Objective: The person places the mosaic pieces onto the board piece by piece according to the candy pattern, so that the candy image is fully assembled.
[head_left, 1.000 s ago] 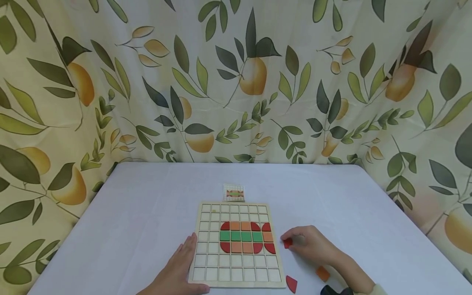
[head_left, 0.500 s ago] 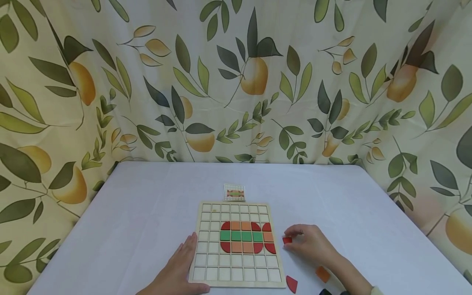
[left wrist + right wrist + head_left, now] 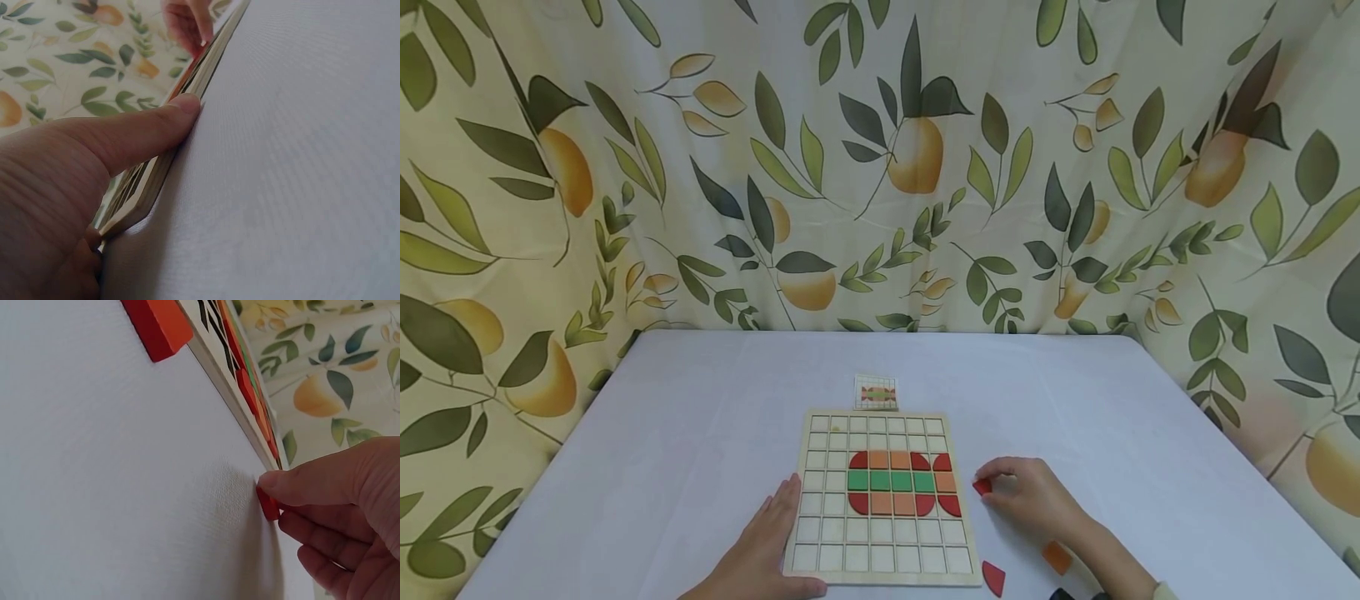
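A wooden grid board (image 3: 868, 533) lies on the table with red, orange and green pieces set in its middle and right cells. My left hand (image 3: 760, 542) rests against the board's left edge, fingers extended, with its thumb (image 3: 150, 131) along the near edge. Just off the board's right side, my right hand (image 3: 1033, 497) pinches a small red quarter-circle piece (image 3: 982, 486) between thumb and fingers. In the right wrist view that red piece (image 3: 269, 503) is close to the table surface, partly covered by the thumb.
A loose red quarter-circle piece (image 3: 993, 577) lies by the board's near right corner. An orange square piece (image 3: 1056, 557) lies next to the right forearm. Behind the board is a small pattern card (image 3: 876, 381). A printed curtain (image 3: 880, 250) hangs beyond the table.
The red piece has turned within my right hand's fingers, and that hand has shifted only slightly. My left hand and the board have stayed in place.
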`<state>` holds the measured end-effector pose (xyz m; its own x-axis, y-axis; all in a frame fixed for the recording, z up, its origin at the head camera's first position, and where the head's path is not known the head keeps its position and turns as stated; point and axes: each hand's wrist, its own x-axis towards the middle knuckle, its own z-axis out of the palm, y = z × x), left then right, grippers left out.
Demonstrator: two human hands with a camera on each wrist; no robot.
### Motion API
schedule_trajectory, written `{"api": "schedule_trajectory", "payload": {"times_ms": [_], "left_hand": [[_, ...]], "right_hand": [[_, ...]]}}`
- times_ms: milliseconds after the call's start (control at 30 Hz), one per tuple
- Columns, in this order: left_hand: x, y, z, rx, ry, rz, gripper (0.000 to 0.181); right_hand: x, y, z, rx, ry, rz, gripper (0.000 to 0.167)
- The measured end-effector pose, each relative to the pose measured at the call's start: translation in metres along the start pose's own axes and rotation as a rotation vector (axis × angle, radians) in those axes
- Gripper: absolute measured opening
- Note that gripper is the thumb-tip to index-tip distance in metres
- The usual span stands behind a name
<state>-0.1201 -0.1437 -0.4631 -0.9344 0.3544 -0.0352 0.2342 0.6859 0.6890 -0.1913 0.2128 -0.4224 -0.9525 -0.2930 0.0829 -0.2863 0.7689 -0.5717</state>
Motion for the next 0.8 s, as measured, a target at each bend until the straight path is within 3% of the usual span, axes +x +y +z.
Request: {"api": "schedule_trajectory", "payload": {"times_ms": [400,800], "left_hand": [[0.000,0.002,-0.001,-0.022,-0.003,-0.017,0.127],[0.000,0.004,-0.002,-0.030,-0.007,-0.037,0.127]], "right_hand": [[0.003,0.010,-0.004,0.024,-0.025,-0.031,0.029],[0.007,0.012,0.002,-0.015,0.017,-0.068,0.024]]}}
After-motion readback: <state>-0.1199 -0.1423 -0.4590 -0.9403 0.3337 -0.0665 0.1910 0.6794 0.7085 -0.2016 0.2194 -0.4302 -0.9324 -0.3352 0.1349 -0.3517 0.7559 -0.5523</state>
